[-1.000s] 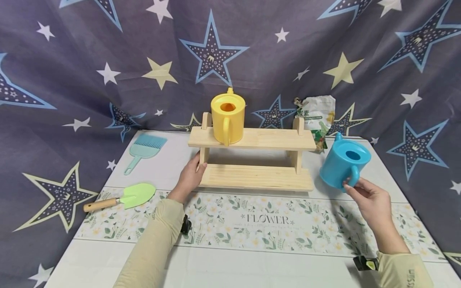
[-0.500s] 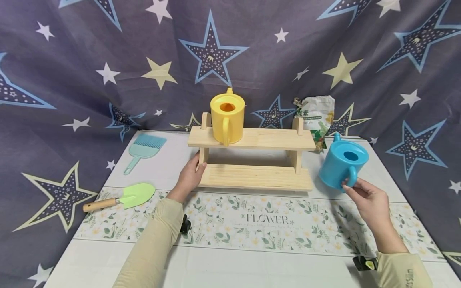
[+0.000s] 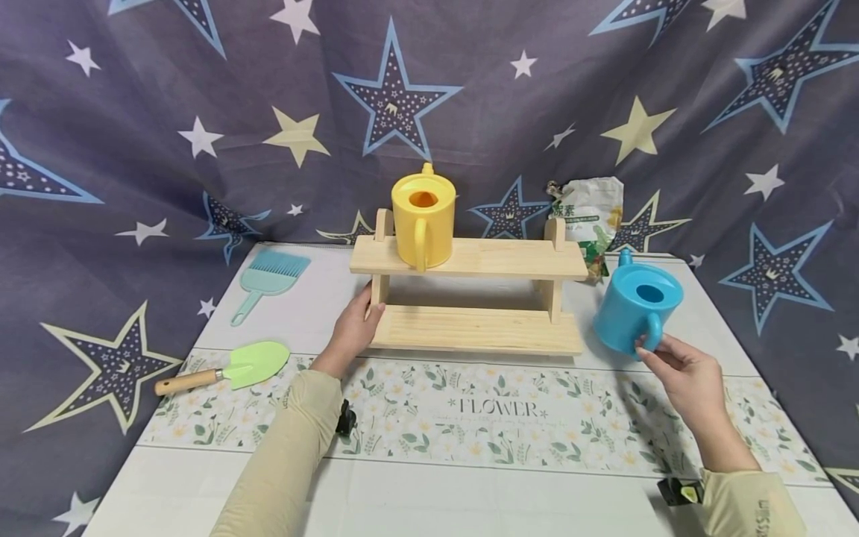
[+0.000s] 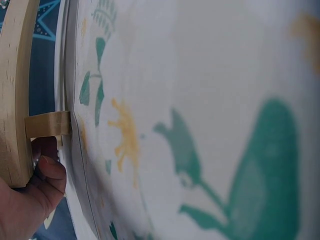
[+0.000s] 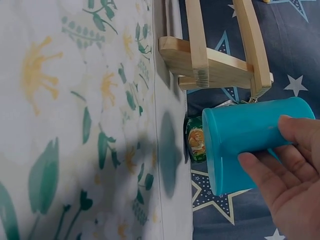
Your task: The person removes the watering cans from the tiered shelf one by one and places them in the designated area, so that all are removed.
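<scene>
At the right of the head view, my right hand (image 3: 691,380) pinches the handle of a blue watering can (image 3: 634,306). The right wrist view shows the can (image 5: 245,135) held a little above the table, its shadow apart from its base. My left hand (image 3: 352,328) grips the left end of a two-tier wooden shelf (image 3: 476,332), by the upright. In the left wrist view the thumb (image 4: 51,168) bends in at the shelf's wood, with the other fingers mostly hidden. A yellow watering can (image 3: 436,231) stands on the upper tier, left of its middle.
A teal brush with dustpan (image 3: 271,277) and a green trowel with wooden handle (image 3: 255,364) lie at the left. Behind the blue can, a white and green bag (image 3: 590,216) leans near the star-printed curtain (image 3: 470,60). A floral strip marked FLOWER (image 3: 496,440) crosses the table.
My right hand has carried the blue watering can slightly left, toward the shelf. The left hand, shelf and yellow can stay where they were.
</scene>
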### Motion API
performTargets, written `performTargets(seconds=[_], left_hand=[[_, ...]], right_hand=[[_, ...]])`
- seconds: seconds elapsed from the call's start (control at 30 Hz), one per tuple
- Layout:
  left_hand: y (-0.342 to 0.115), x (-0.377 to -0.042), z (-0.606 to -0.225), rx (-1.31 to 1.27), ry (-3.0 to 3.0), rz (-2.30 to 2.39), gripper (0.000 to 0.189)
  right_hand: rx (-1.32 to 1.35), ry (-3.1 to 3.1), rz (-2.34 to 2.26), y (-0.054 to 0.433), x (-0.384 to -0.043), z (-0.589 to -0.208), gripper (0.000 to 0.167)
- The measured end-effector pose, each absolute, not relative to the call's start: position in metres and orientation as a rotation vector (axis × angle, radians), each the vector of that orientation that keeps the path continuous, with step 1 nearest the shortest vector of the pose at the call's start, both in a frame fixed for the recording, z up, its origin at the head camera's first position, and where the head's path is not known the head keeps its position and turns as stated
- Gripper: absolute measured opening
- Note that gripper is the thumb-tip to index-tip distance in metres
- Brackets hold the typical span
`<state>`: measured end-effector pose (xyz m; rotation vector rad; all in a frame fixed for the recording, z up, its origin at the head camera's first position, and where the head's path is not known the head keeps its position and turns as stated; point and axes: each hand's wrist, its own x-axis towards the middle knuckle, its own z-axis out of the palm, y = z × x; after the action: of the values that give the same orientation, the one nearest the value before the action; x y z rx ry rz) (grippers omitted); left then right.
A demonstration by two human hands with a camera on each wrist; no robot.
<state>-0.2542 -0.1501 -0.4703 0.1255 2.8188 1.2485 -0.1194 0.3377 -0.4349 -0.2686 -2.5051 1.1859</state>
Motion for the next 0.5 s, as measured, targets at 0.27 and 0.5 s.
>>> performTargets(seconds=[0.27, 0.5], left_hand=[[-0.151, -0.253, -0.470, 0.138, 2.823, 1.262, 0.058], [-0.151, -0.254, -0.470, 0.153, 2.824, 1.260, 0.059]], right_hand=[[-0.258, -2.464, 1.322, 0.341, -0.119, -0.444, 0.042], [-0.293, -2.511, 1.349, 0.342, -0.118, -0.449, 0.045]])
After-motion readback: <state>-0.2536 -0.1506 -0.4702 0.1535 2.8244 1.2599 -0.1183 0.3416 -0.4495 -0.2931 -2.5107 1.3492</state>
